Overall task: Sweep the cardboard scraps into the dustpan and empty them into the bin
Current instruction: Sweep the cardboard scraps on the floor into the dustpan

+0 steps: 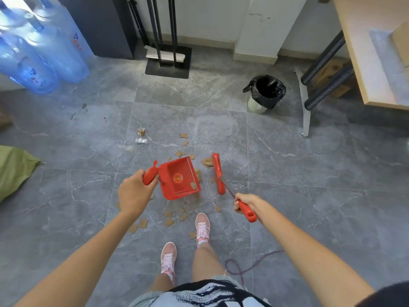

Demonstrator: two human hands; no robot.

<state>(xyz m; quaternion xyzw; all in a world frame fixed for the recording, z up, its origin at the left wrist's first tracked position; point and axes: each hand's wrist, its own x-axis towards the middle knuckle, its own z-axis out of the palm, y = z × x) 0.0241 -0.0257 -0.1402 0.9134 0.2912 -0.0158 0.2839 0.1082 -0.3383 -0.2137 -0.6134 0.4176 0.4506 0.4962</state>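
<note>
1. Head view: we saw the left hand [132, 193] gripping the red plastic dustpan [180, 178], one scrap inside.
2. Just right of it, the right hand [244, 203] held the red brush [218, 172].
3. Brown cardboard scraps [168, 214] lay around the dustpan; the black-lined bin [265, 93] stood well beyond.

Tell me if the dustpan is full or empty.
Almost empty: only one cardboard scrap lies inside the dustpan; other scraps lie on the floor.

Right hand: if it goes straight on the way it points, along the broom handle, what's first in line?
Likely the cardboard scraps lying between the broom and the dustpan, then the dustpan's side; depth is unclear here.
</note>
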